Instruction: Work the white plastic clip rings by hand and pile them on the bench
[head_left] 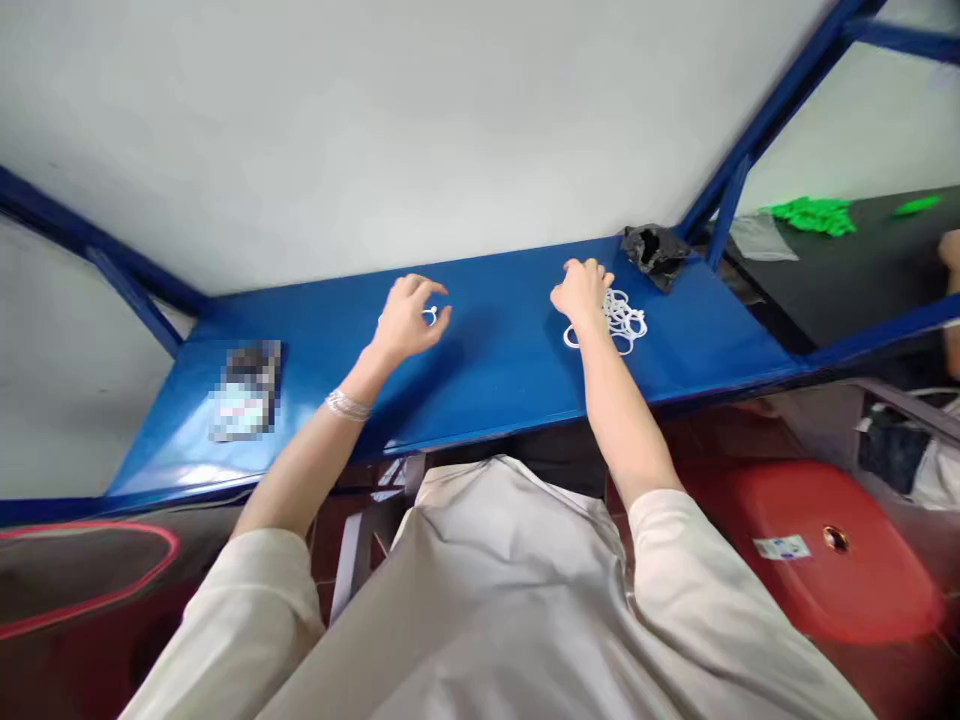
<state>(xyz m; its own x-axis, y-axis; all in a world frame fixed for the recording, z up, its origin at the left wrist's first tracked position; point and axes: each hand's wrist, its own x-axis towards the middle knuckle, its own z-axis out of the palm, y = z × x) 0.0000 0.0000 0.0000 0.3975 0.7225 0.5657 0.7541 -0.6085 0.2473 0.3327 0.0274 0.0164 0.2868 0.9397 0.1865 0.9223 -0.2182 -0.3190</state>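
My left hand (411,316) is over the middle-left of the blue table (495,370), its thumb and index finger apart in a C shape. A small part of a white ring (430,315) shows in the gap between them; whether the ring lies on the table or touches the hand, I cannot tell. My right hand (583,290) is at the left side of a loose heap of white plastic rings (624,318), partly covering it. Its fingers are slightly bent and spread, with the tips partly hidden.
A crumpled black plastic bag (655,252) lies behind the rings. A blurred-out flat object (247,390) is on the table's left end. Blue metal frame bars (727,210) flank both ends. To the right are bright green pieces (816,215) and a red stool (832,560).
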